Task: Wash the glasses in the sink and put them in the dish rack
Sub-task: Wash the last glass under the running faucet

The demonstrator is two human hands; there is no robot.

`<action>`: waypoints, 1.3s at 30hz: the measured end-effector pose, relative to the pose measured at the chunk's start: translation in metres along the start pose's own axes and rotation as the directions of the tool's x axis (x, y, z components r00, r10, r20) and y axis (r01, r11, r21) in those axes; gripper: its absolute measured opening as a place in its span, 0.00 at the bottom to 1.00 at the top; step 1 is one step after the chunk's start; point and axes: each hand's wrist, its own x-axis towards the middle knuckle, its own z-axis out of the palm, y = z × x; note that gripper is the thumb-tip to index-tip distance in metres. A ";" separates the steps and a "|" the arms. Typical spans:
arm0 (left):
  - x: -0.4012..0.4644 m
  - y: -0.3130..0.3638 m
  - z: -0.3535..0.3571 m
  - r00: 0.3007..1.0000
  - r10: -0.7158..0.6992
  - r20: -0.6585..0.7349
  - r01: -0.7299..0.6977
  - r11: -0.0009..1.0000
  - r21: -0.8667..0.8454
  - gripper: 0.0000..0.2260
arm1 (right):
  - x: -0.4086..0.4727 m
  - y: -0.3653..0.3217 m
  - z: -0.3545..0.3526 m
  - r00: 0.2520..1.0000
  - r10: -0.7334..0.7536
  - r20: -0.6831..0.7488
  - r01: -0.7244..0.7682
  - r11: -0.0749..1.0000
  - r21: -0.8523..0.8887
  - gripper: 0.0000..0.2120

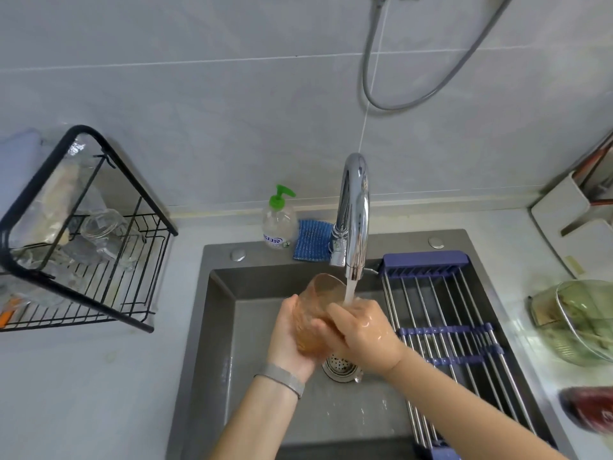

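1. Head view: an amber glass [318, 310] is held over the sink [219, 327], tilted, its mouth up beside the running tap [353, 220].
2. The left hand [288, 336] cups the glass from below, fingers curled round its side.
3. The right hand [361, 330], wet under the stream, wraps its fingers over the glass.
4. The black rack [83, 234] on the table at left holds clear glasses [102, 227].
5. A soap bottle [278, 224] and blue cloth [313, 240] sit behind the sink.

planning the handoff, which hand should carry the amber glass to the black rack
Left. The left hand cups the amber glass, and the black rack stands on that side; the right hand sits farther away, under the stream.
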 end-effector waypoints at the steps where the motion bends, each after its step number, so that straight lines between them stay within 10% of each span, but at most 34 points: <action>1: -0.001 0.001 0.001 1.000 -0.017 0.022 0.018 1.000 -0.009 0.10 | 0.001 0.008 -0.003 0.996 -0.084 0.023 0.085 0.996 -0.016 0.23; 5: -0.007 -0.011 0.000 0.999 -0.045 0.019 0.046 0.997 -0.064 0.18 | 0.011 -0.015 -0.006 0.958 0.284 0.024 -0.285 0.955 0.078 0.28; 9: -0.001 -0.026 -0.005 0.977 0.188 -0.104 -0.169 0.972 0.166 0.19 | 0.020 -0.035 -0.004 0.584 0.782 0.217 -0.801 0.512 0.310 0.22; 11: -0.002 -0.025 -0.003 0.964 0.235 -0.126 -0.208 0.958 0.196 0.16 | 0.011 -0.037 -0.002 0.598 0.769 0.226 -0.785 0.506 0.357 0.21; 14: -0.008 -0.015 0.000 0.995 0.064 -0.080 -0.058 0.995 0.076 0.17 | -0.005 -0.032 -0.003 0.884 0.465 -0.039 -0.453 0.875 0.168 0.24; 17: -0.007 -0.012 0.003 0.996 -0.078 -0.032 0.078 0.997 0.017 0.19 | -0.014 -0.008 -0.008 0.982 0.186 -0.027 -0.183 0.980 0.084 0.27; 20: -0.010 -0.023 0.006 0.997 -0.032 -0.066 0.034 0.999 0.033 0.19 | -0.005 -0.018 -0.009 0.902 0.432 -0.003 -0.428 0.893 0.142 0.28; 23: -0.001 -0.032 -0.001 0.973 0.104 -0.206 -0.084 0.991 0.103 0.22 | 0.007 -0.036 -0.004 0.641 0.759 0.113 -0.759 0.604 0.244 0.27; 29: -0.008 -0.015 0.000 0.995 -0.075 -0.064 0.076 0.997 0.009 0.18 | -0.012 -0.015 -0.010 0.940 0.327 0.099 -0.338 0.931 0.137 0.18; 32: -0.021 -0.018 0.005 0.997 -0.079 0.000 0.078 0.991 0.107 0.20 | -0.001 -0.020 -0.011 0.849 0.528 0.011 -0.520 0.831 0.198 0.23; 36: -0.015 -0.028 -0.003 0.938 0.344 0.034 -0.311 0.799 0.515 0.19 | 0.013 -0.021 -0.014 0.472 0.873 0.122 -0.808 0.373 0.456 0.25; 39: -0.015 -0.016 0.000 0.960 0.275 -0.054 -0.241 0.909 0.340 0.16 | 0.005 -0.039 -0.010 0.634 0.769 0.080 -0.705 0.532 0.468 0.22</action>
